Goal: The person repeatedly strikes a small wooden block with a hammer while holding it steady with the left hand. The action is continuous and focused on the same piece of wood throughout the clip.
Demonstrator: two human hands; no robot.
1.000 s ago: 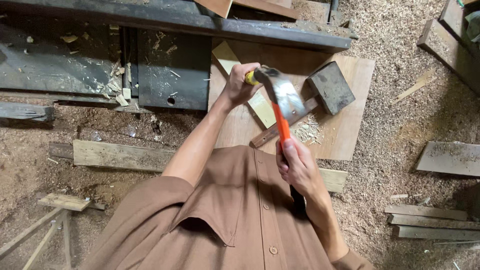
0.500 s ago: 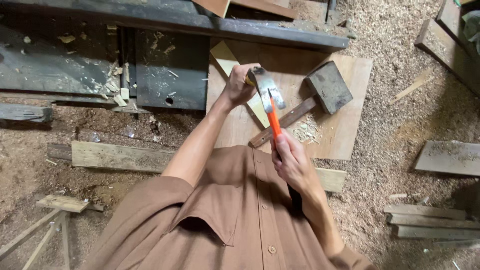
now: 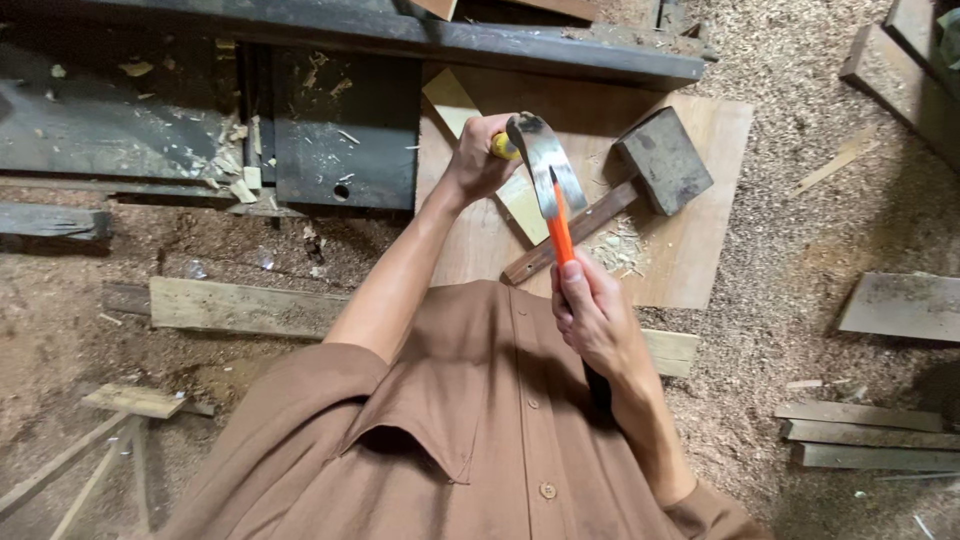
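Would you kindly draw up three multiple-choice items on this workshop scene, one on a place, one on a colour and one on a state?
1. Where does the wooden mallet lie?
A. On the plywood board
B. On the dark metal bench
C. In the sawdust at the left

2. What colour is the hatchet handle?
A. Blue
B. Orange
C. Black

3. How is the hatchet held?
A. It lies untouched on the floor
B. By the left hand alone
C. The right hand grips its handle

Answers: 1 A, the mallet's head and handle rest on the board. 2 B, the shaft above the right hand is bright orange. 3 C, the fingers wrap the handle, while the left hand grips a yellow-handled tool.
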